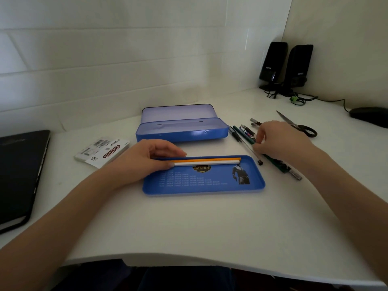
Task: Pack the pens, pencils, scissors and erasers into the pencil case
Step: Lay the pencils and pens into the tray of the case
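Head view: left hand (147,158) pinching orange pencil (207,159) and white pencil (206,163), lying 9-to-3 along blue tray (201,189) far rim; right hand (279,139) gripping pens (245,133) at 2 o'clock.

Glossy blue metal pencil case (181,131) on a smooth matt table (189,223).

A smooth white tabletop (189,223) with a curved front edge fills a corner of the room. Behind the tabletop rises a wall of large glossy white tiles (105,59), meeting a plain cream wall (340,38) on the right. The light is dim and soft.
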